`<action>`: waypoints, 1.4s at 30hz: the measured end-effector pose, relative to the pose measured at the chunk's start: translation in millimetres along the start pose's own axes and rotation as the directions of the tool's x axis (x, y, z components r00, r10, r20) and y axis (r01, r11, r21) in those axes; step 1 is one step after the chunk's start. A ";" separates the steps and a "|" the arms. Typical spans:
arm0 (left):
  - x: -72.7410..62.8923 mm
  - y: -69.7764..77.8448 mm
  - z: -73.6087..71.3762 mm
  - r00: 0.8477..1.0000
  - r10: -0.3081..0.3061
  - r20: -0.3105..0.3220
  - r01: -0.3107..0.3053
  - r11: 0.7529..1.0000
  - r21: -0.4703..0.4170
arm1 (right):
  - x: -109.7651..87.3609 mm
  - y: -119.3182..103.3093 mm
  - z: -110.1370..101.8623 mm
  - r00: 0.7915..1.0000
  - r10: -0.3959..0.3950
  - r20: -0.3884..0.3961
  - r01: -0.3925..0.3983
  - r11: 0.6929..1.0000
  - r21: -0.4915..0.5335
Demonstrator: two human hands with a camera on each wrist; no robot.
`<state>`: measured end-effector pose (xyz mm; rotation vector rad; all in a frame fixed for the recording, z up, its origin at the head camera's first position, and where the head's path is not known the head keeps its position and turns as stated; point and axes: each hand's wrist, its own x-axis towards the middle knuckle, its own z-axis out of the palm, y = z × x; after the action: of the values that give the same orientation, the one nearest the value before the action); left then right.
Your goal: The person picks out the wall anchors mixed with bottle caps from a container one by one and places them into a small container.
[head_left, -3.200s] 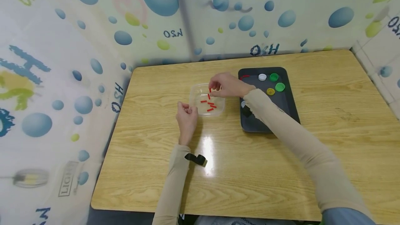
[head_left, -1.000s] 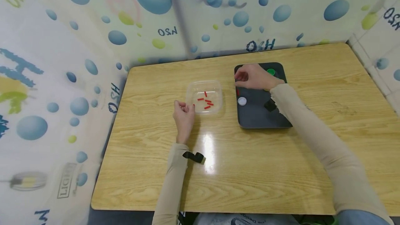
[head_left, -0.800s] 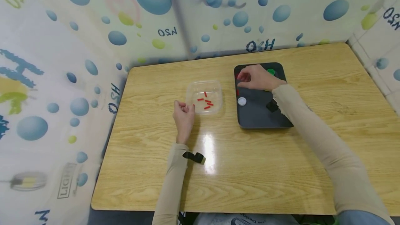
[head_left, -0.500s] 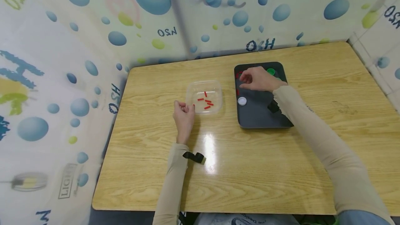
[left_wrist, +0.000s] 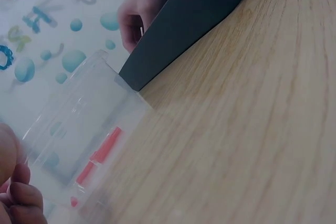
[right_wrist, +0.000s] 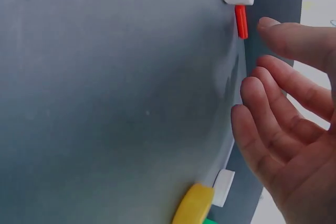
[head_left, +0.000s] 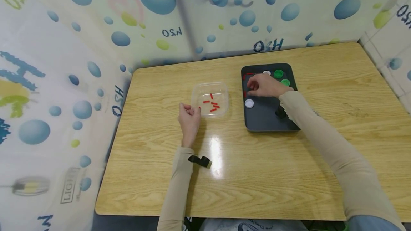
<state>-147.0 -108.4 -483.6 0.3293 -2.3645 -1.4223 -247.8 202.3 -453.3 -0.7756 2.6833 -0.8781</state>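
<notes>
Left hand (head_left: 190,122) has the near left corner of a clear, square plastic container (head_left: 222,95) pinched between thumb and curled fingers, right at the rim. The container sits flat on the light wood-grain table (head_left: 154,174), with a handful of short, thin red sticks (head_left: 214,103) scattered loose across its bottom. One little red bit shows right by the left fingertips.

Over to the right there's a dark grey rectangular tray (head_left: 266,118) with rounded corners, near the container but not touching it. Right hand (head_left: 266,85) is over the tray's left side, thumb and fingers apart and nothing between them, best seen from the right wrist. Its thumb is just beside a red stick (right_wrist: 241,22) that lines up against a round white plastic cap (head_left: 249,103) along the left edge. More red sticks (head_left: 249,73) make a corner shape at the tray's far left.

Along the far side you've got another white cap (head_left: 266,72) and a round green plastic cap (head_left: 278,73), with a second green one (head_left: 285,82) just nearer. The right wrist view also catches a round yellow cap (right_wrist: 193,205).
</notes>
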 end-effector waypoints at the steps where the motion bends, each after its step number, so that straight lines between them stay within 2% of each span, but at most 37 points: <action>1: -0.1 0.1 -0.2 1.000 0.000 -0.002 0.000 1.000 0.001 | 0.8 -0.2 1.2 1.000 0.000 0.002 0.000 1.000 -0.002; 17: -0.1 0.7 -0.5 1.000 -0.015 0.024 0.016 1.000 -0.021 | 8.1 -5.7 10.1 0.999 0.000 0.052 0.005 0.996 -0.085; 25: 0.2 -0.7 0.2 1.000 -0.011 0.008 0.011 1.000 -0.020 | 10.5 -8.1 11.0 0.998 0.018 0.057 -0.012 0.994 -0.109; 32: -0.1 0.0 -0.2 1.000 -0.005 0.008 0.005 1.000 -0.023 | 9.8 -8.7 11.1 0.997 0.040 0.059 -0.034 0.994 -0.103; 42: -0.5 0.5 -0.6 1.000 -0.005 -0.001 0.005 1.000 -0.011 | 9.3 -4.0 12.5 0.999 0.011 0.044 -0.007 0.996 -0.088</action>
<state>-146.4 -108.4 -483.0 0.3335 -2.3560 -1.4365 -249.5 188.5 -461.3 -0.7913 2.6995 -0.7363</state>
